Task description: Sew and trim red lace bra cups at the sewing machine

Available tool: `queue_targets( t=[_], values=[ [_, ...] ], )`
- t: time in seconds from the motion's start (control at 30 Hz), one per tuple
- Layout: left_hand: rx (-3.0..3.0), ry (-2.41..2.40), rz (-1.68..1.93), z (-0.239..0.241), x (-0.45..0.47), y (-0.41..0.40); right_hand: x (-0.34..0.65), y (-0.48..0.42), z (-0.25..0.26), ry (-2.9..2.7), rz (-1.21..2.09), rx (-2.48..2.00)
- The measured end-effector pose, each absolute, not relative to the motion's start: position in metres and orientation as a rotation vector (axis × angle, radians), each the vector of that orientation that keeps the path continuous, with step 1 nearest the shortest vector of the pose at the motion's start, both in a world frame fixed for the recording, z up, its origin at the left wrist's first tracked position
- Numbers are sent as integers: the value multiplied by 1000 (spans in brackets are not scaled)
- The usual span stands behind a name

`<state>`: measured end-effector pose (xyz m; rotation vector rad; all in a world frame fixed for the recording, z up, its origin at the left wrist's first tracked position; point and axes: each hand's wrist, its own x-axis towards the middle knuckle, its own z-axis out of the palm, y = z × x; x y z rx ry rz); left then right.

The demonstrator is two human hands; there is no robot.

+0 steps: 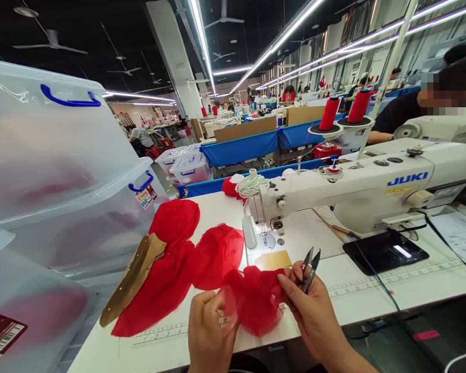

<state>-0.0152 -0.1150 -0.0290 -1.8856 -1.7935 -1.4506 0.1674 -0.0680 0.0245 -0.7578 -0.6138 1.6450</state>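
Note:
Both my hands hold a small piece of red mesh fabric at the table's near edge. My left hand pinches its left side, fingers closed. My right hand grips its right side and also holds small thread snips, blades pointing up. More red mesh pieces lie on the white table to the left, partly under a brown card template. The white JUKI sewing machine stands just behind my hands, its needle area above the fabric.
Stacked clear plastic bins with blue handles crowd the left. Two red thread cones stand behind the machine, a white cord spool at its left end. A black tablet and paper lie right. Another person sits at far right.

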Motion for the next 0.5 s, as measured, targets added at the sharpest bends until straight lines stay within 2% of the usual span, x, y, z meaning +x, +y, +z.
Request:
queue_targets(
  t=[0.07,0.13,0.23,0.3,0.37,0.5],
  values=[
    [-1934,-1808,-1379,-24,-10,-103,164,-71,27,-597,1707,-771],
    [-2245,-1946,-1490,-12,-1,-89,165,-69,24,-639,1701,-763],
    [-2359,-2414,-2017,7,3,-71,179,-54,13,-887,1481,-801],
    [-2129,-2735,-2346,16,-3,-63,197,-38,3,-1244,1157,-1010],
    [-1944,-2922,-2552,21,-10,-57,219,-23,-6,-1690,759,-1417],
    [-1566,-3068,-2842,22,-17,-52,247,-10,-15,-2143,69,-1822]
  ],
)
